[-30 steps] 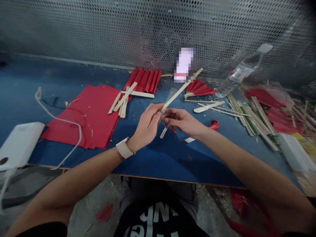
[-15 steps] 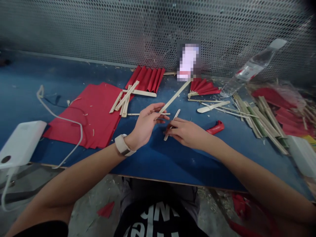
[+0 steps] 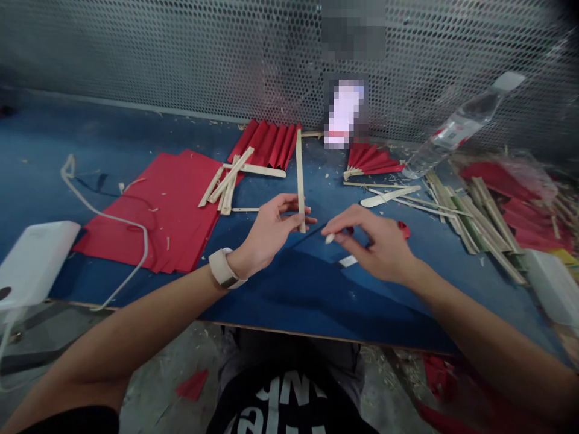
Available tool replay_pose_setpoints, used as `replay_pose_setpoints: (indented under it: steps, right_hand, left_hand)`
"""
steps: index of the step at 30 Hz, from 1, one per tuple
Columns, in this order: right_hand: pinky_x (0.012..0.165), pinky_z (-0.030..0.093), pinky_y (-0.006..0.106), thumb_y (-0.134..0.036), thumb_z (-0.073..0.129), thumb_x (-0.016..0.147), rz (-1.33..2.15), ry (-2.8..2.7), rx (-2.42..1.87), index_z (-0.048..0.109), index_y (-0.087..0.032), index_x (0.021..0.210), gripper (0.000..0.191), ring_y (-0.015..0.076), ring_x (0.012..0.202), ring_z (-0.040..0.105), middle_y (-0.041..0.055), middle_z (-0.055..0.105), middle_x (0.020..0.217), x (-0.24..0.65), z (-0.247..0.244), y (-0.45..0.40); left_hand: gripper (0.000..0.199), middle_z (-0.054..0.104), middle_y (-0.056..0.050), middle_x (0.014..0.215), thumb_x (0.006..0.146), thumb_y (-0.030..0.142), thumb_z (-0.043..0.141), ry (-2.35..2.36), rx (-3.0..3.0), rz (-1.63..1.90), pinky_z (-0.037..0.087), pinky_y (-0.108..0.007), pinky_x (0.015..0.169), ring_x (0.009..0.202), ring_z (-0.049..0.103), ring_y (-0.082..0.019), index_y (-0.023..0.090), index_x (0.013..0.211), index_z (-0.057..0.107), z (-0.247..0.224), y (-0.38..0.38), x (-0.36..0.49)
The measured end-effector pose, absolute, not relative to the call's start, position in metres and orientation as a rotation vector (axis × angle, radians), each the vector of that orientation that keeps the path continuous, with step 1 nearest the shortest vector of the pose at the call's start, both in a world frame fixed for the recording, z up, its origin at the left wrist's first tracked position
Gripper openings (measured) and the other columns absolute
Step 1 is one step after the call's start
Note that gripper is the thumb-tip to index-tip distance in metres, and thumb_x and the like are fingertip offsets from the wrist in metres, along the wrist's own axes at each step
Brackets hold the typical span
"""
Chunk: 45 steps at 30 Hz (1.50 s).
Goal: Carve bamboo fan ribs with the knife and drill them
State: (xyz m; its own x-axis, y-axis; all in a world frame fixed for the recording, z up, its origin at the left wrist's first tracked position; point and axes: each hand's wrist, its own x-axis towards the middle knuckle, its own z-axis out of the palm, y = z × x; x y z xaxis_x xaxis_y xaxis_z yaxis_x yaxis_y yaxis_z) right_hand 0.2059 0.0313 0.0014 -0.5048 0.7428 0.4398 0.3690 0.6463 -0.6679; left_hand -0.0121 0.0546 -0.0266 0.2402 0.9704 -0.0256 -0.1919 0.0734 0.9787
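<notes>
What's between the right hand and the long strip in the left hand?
The fingertips of the left hand poke past the lower end of the long strip toward the right hand, which pinches a small pale piece. Higher along the strip, nothing visible intervenes.

Dim light; dark shadow across tabletop (image 3: 253,301); bright screen (image 3: 344,111) pixelated; right edge blurred.

A flat blue surface (image 3: 280,301), littered with fine pale shavings (image 3: 326,175).
At the left, a stack of smooth red paper sheets (image 3: 190,193) is crossed by a thin white cord (image 3: 145,241); behind, a pleated red paper sheet (image 3: 266,144) is laid. Rightward, a small red pleated fan (image 3: 373,161), a clear plastic bottle with a white cap (image 3: 456,132) and long pale wooden strips (image 3: 495,214) are placed.
</notes>
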Motion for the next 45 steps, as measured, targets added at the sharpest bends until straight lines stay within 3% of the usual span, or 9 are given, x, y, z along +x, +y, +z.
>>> replay_pose_setpoints:
  steps: [5, 9, 15, 20, 24, 30, 35, 39, 45]
  right_hand:
    - [0.06, 0.054, 0.033, -0.045, 0.072, 0.095, 0.995, -1.402, -1.097, 0.05, -0.029, 0.114, 0.034, 0.0147, 0.064, 0.065, 0.0007, 0.073, 0.091, 0.202, 0.003, 0.04]
    - [0.055, 0.053, 0.032, -0.041, 0.077, 0.089, 1.167, -1.362, -1.138, 0.048, -0.026, 0.111, 0.039, 0.0147, 0.059, 0.065, -0.0001, 0.071, 0.082, 0.199, -0.016, 0.052]
    - [0.054, 0.056, 0.032, -0.034, 0.076, 0.087, 1.173, -1.386, -1.096, 0.054, -0.026, 0.127, 0.047, 0.0151, 0.058, 0.067, -0.0022, 0.071, 0.083, 0.202, -0.016, 0.05]
    - [0.045, 0.049, 0.026, -0.022, 0.073, 0.077, 1.05, -1.14, -0.981, 0.061, -0.026, 0.101, 0.027, 0.0134, 0.05, 0.064, -0.0053, 0.07, 0.072, 0.216, -0.017, 0.058]
    - [0.052, 0.055, 0.024, -0.021, 0.071, 0.071, 1.006, -0.826, -0.918, 0.052, -0.024, 0.081, 0.021, 0.0124, 0.058, 0.068, -0.0048, 0.066, 0.068, 0.231, -0.025, 0.071]
    - [0.065, 0.059, 0.018, -0.016, 0.08, 0.063, 1.281, -0.668, -0.994, 0.046, -0.021, 0.068, 0.035, 0.008, 0.068, 0.069, -0.0045, 0.062, 0.076, 0.221, -0.025, 0.06]
    - [0.069, 0.059, 0.027, -0.023, 0.086, 0.067, 1.46, -0.969, -1.021, 0.058, -0.022, 0.079, 0.031, 0.0141, 0.074, 0.071, -0.0027, 0.064, 0.074, 0.201, -0.027, 0.042]
    - [0.063, 0.052, 0.025, -0.032, 0.093, 0.069, 1.423, -1.288, -1.144, 0.065, -0.019, 0.085, 0.035, 0.0116, 0.069, 0.064, -0.0007, 0.069, 0.079, 0.201, -0.035, 0.041]
    - [0.079, 0.058, 0.034, -0.037, 0.083, 0.084, 1.326, -1.724, -1.105, 0.07, -0.018, 0.099, 0.027, 0.0166, 0.082, 0.07, 0.0042, 0.074, 0.092, 0.205, -0.036, 0.038]
  left_hand:
    - [0.019, 0.078, -0.009, 0.102, 0.092, 0.015, 0.068, 0.892, 1.29, 1.067, 0.063, -0.035, 0.086, 0.097, 0.078, -0.021, 0.015, 0.111, 0.064, -0.027, 0.051, -0.012]
    - [0.015, 0.079, -0.009, 0.103, 0.093, 0.021, 0.072, 0.901, 1.355, 0.993, 0.064, -0.035, 0.083, 0.09, 0.077, -0.019, 0.016, 0.107, 0.067, -0.026, 0.05, -0.013]
    - [0.013, 0.073, -0.006, 0.096, 0.092, 0.023, 0.072, 0.881, 1.402, 0.931, 0.066, -0.034, 0.075, 0.083, 0.073, -0.017, 0.016, 0.102, 0.066, -0.032, 0.051, -0.011]
    - [0.009, 0.068, -0.003, 0.087, 0.09, 0.018, 0.07, 0.917, 1.375, 1.071, 0.065, -0.029, 0.069, 0.079, 0.07, -0.015, 0.017, 0.095, 0.064, -0.033, 0.056, -0.013]
    - [0.01, 0.067, -0.001, 0.088, 0.088, 0.014, 0.071, 0.938, 1.27, 1.197, 0.065, -0.027, 0.071, 0.08, 0.07, -0.013, 0.017, 0.092, 0.062, -0.03, 0.06, -0.014]
    - [0.01, 0.069, -0.001, 0.088, 0.089, 0.016, 0.072, 0.915, 1.234, 1.132, 0.064, -0.029, 0.076, 0.084, 0.073, -0.015, 0.016, 0.093, 0.063, -0.031, 0.06, -0.014]
    - [0.009, 0.071, -0.004, 0.095, 0.094, 0.022, 0.071, 0.898, 1.273, 1.028, 0.064, -0.032, 0.08, 0.085, 0.075, -0.016, 0.014, 0.098, 0.067, -0.035, 0.058, -0.014]
    - [0.012, 0.074, -0.007, 0.101, 0.097, 0.021, 0.067, 0.847, 1.299, 0.919, 0.063, -0.032, 0.08, 0.083, 0.075, -0.015, 0.013, 0.105, 0.068, -0.038, 0.055, -0.011]
    - [0.009, 0.073, -0.006, 0.094, 0.099, 0.021, 0.062, 0.779, 1.419, 0.833, 0.063, -0.032, 0.08, 0.082, 0.074, -0.016, 0.014, 0.097, 0.067, -0.037, 0.053, -0.009]
